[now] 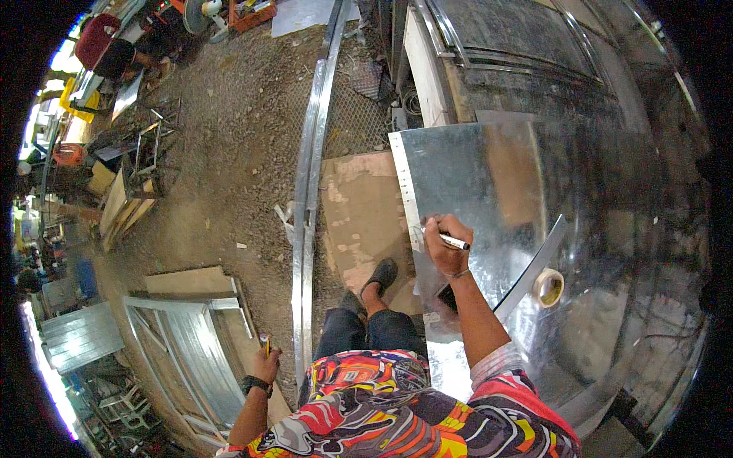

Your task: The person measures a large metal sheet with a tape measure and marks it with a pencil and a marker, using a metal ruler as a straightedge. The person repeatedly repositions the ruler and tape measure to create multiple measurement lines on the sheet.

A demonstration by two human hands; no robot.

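Note:
My right hand (447, 243) is closed round a white marker (456, 242) with a dark end. It rests near the left edge of a shiny metal sheet (458, 168) on the bench. A pale strip (407, 191) with small dark marks runs along that edge, beside my fingers. My left hand (263, 365) hangs low at my left, away from the bench. Its fingers are closed on a small thing with a bit of yellow, too small to name. A roll of tape (548, 288) lies on the metal to the right of my right forearm.
Next to the tape, a long thin strip (534, 263) lies on the metal. Long metal profiles (307, 183) stand between the bench and the gravel floor (229, 153). At the lower left are a metal frame (191, 351) and boards. A fan (206, 14) is far off.

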